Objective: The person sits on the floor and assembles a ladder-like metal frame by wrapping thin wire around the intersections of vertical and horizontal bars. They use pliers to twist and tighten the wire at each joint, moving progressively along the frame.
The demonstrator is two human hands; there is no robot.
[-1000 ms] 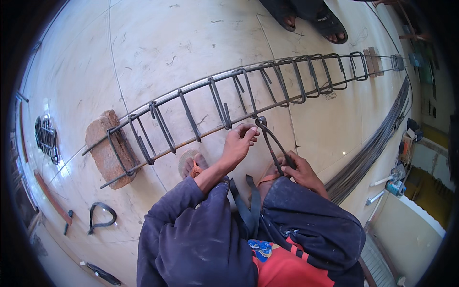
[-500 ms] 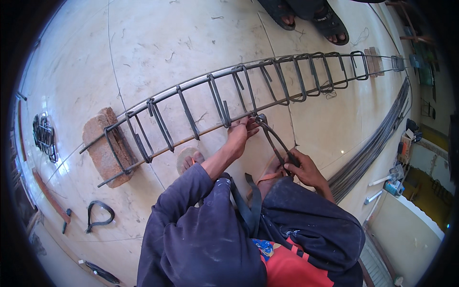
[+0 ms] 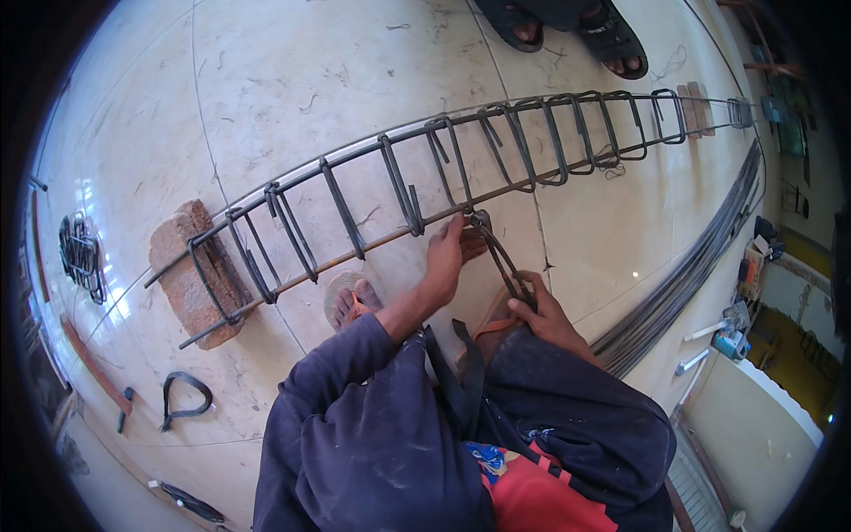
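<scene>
A long cage of steel rebar (image 3: 372, 244) with square stirrups lies slanting across the floor in front of me. My right hand (image 3: 551, 321) is wrapped round the handles of dark pincers (image 3: 502, 253). The pincers' jaws are at the near bar, beside a stirrup. My left hand (image 3: 446, 259) is just left of the jaws, thumb up against the near bar and the other fingers stretched out below it. No held thing shows in the left hand; any thin wire there is too small to make out.
Reddish bricks (image 3: 182, 284) prop the cage's left end, and more bricks (image 3: 696, 111) its far right end. A bundle of rods (image 3: 691, 284) lies at right. On the left are a pile of stirrups (image 3: 81, 257) and a wire loop (image 3: 188, 399). Another person's sandalled feet (image 3: 612, 40) stand beyond.
The pincers' handles have come closer together as my right hand closed and moved slightly up and left. My left thumb has lifted away from the stretched fingers. The cage looks unmoved.
</scene>
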